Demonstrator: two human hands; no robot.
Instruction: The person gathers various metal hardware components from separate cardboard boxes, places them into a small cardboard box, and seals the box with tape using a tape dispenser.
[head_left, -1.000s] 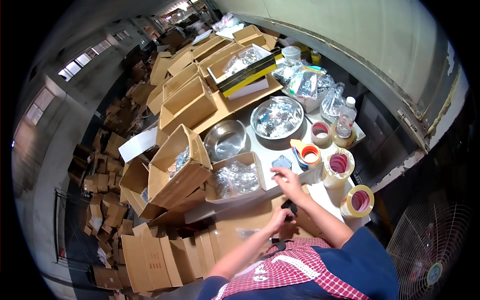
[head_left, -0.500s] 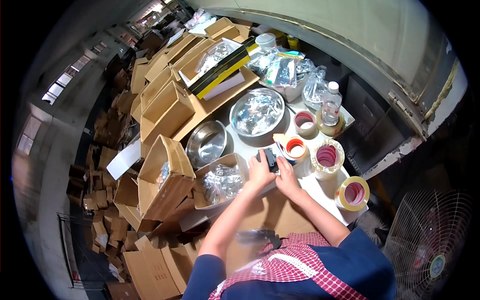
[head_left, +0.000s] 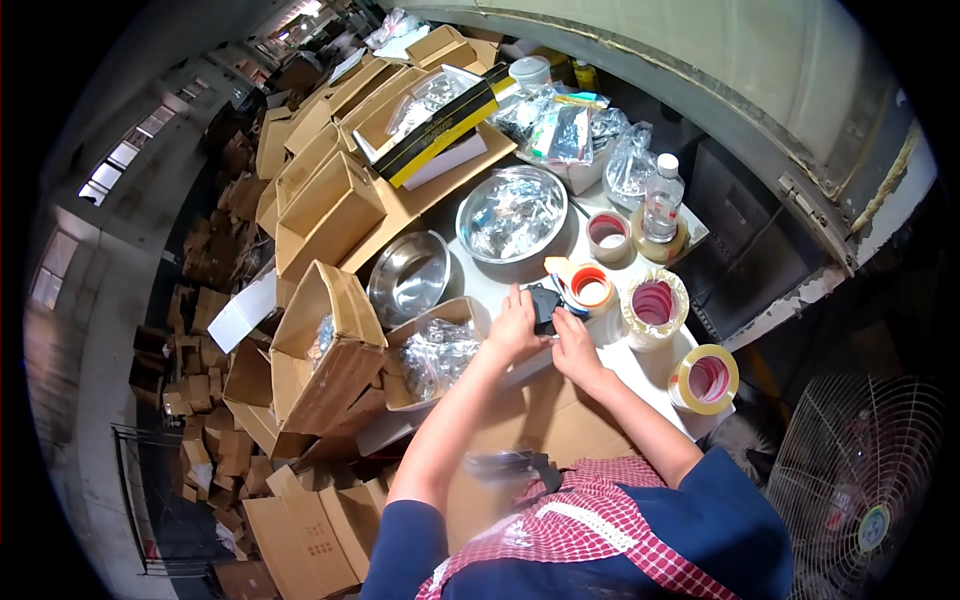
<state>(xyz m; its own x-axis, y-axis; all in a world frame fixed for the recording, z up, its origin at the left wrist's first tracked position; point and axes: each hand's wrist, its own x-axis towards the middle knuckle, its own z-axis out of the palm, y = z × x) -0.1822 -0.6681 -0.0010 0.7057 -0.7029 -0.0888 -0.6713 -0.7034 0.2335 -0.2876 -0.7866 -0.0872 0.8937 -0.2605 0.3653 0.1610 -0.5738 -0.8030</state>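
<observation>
Over the front of the white table, my left hand [head_left: 514,330] grips a small dark grey, blocky part [head_left: 545,306] from its left side. My right hand [head_left: 574,348] holds the same part at its lower right, with fingers bent against it. What kind of part it is cannot be made out, and the fingertips are partly hidden. Just beyond the hands stands an orange and white tape dispenser [head_left: 558,266] with a roll in it. Left of my left wrist is a box of small clear plastic bags [head_left: 438,352].
A steel bowl of small bagged pieces [head_left: 512,215] and a second steel bowl [head_left: 410,278] stand behind. Tape rolls [head_left: 655,308] and a clear bottle [head_left: 662,198] line the right. Cardboard boxes [head_left: 328,215] crowd the left; a caged fan [head_left: 858,470] stands lower right.
The dark part has turned slightly between my hands, showing more of its broad face. My left fingers have shifted a little along it. The whole view has moved slightly.
</observation>
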